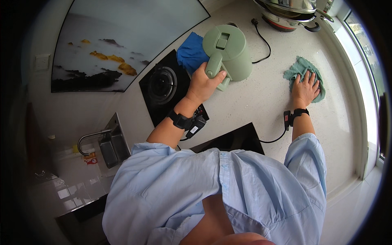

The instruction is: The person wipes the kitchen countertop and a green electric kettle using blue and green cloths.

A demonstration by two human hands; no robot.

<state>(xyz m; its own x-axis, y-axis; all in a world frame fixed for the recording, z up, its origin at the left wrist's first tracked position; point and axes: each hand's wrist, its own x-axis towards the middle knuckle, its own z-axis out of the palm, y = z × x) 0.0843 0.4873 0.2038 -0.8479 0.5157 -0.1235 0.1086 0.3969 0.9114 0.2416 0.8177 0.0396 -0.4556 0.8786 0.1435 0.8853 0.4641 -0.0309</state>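
Note:
My left hand (204,82) is wrapped around the handle of a pale green electric kettle (237,56), whose lid is closed. The kettle is over the speckled white countertop (232,107); I cannot tell whether its base touches it. Flat on a green cleaning cloth (320,88) at the right lies my right hand (303,90), fingers spread, pressing it to the counter. A blue cloth (191,50) sits just left of the kettle, partly hidden behind it. Each wrist carries a black strap with a small device.
A gas hob (162,85) lies left of the kettle. Behind it, a black power cord with plug (263,39) trails on the counter. Stacked pans (286,15) stand at the back right beside the window (364,61). A steel sink (113,147) with a tap (88,139) is at the left.

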